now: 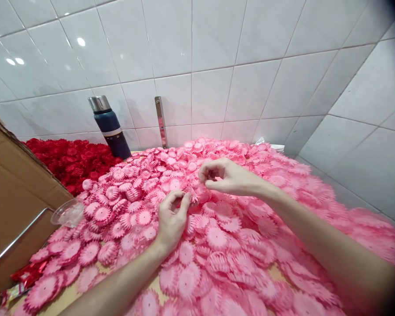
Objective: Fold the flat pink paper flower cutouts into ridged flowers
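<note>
Pink frilled flower discs, many with a small hole in the middle, lie heaped across the table. My left hand is low over the heap, its thumb and forefinger closed on the edge of a small pink flower disc. Just above and to the right, my right hand is curled, fingertips drawn to the thumb. Whatever it may pinch is too small or hidden to make out. The two hands are a short gap apart, both over the middle of the pile.
A dark blue steel-capped bottle stands by the tiled wall, beside a red flower pile. A metal strip leans upright there. At left are a cardboard box, a clear plastic bowl and a red wrapper.
</note>
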A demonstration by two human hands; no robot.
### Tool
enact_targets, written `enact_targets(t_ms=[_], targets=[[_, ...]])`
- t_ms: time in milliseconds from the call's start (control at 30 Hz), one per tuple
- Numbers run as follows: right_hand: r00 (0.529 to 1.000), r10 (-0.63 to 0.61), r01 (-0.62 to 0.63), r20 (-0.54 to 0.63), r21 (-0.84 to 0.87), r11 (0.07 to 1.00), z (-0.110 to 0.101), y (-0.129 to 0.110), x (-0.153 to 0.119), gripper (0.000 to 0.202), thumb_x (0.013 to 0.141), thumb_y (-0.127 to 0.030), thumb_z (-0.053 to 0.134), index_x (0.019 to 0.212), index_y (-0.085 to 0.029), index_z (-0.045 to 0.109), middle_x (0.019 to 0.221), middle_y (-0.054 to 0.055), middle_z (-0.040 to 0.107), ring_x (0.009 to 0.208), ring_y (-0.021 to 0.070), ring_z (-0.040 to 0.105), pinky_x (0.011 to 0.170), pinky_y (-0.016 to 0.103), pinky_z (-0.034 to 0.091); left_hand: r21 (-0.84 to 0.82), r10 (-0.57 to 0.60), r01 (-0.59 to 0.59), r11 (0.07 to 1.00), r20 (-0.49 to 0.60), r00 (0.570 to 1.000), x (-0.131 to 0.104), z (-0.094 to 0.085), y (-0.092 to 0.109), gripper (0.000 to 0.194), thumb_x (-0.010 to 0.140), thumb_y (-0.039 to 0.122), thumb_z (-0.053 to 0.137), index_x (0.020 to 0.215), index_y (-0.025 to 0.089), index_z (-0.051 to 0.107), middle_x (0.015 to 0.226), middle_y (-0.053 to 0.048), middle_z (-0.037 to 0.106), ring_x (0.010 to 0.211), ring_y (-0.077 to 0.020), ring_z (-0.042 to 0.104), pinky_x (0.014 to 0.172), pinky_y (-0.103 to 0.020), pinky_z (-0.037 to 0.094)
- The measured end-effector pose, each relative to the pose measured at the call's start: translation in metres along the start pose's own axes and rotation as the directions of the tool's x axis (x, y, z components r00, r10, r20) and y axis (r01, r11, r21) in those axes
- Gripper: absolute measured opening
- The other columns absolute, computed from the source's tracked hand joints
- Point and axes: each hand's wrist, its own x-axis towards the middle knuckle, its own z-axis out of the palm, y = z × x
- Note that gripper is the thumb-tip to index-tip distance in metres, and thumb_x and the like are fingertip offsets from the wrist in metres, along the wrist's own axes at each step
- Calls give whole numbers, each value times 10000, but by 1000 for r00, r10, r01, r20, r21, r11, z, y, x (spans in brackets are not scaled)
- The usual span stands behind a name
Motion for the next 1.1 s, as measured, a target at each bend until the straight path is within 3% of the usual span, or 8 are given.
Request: enact_targets(t_ms=[167,333,533,700,767,833,900,1100], targets=[[995,18,-8,101,-91,996,4,-5,-1,153,723,-127,530,749,-177,672,749,28,670,691,150,576,609,272,443,-5,-16,16,1000,7,1000,1,-1,-2,162,807,309,626,772,152,648,784,-41,638,743,-152,580,700,-241,470],[998,-26,30,51,-67,997,11,-3,-1,19,733,-173,582,749,-166,589,702,15,621,626,122,545,567,250,440,6,-10,9,1000,14,1000,0,-1,-3,158,821,296,614,787,144,642,795,-48,637,744,-151,583,698,-248,479],[955,-166,95,-244,-278,956,2,13,3,127,723,-59,492,698,-183,501,656,11,545,592,129,494,556,277,405,46,19,-20,999,19,1000,-2,-1,-1,168,836,295,602,756,148,618,748,-28,613,706,-134,560,668,-233,458],[884,-196,-30,-424,-470,882,-17,16,-2,109,765,-278,634,799,-183,594,848,75,564,825,224,523,767,401,413,-5,-10,10,1000,-3,1000,-2,-2,-6,172,820,309,620,773,146,651,775,-38,632,730,-146,586,701,-253,485],[937,-151,0,-314,-432,902,-16,9,-4,178,767,-361,649,792,-187,632,890,79,575,862,231,528,785,402,415,-20,-14,14,1000,6,1000,-2,-2,-7,178,820,318,619,797,148,669,800,-46,646,748,-158,601,712,-266,498],[990,-107,72,-91,-324,943,-9,1,-4,191,791,-376,628,776,-187,650,856,58,612,812,197,554,747,353,433,-27,-13,13,1000,20,1000,-2,-3,-8,182,820,320,619,823,150,682,826,-56,659,773,-170,614,721,-274,504],[994,-84,98,67,-242,965,0,-4,-2,196,798,-372,626,783,-179,655,813,39,646,765,170,571,710,313,436,-31,1,0,1000,30,1000,-1,-4,-8,175,814,312,627,838,151,692,836,-63,666,790,-179,620,730,-282,508],[992,-34,61,121,-231,971,9,-2,-1,176,856,-282,550,785,-162,658,750,27,673,662,129,564,616,264,416,-21,8,-7,1000,39,999,2,-3,-8,183,831,307,611,871,154,703,875,-72,677,813,-183,619,755,-294,508]])
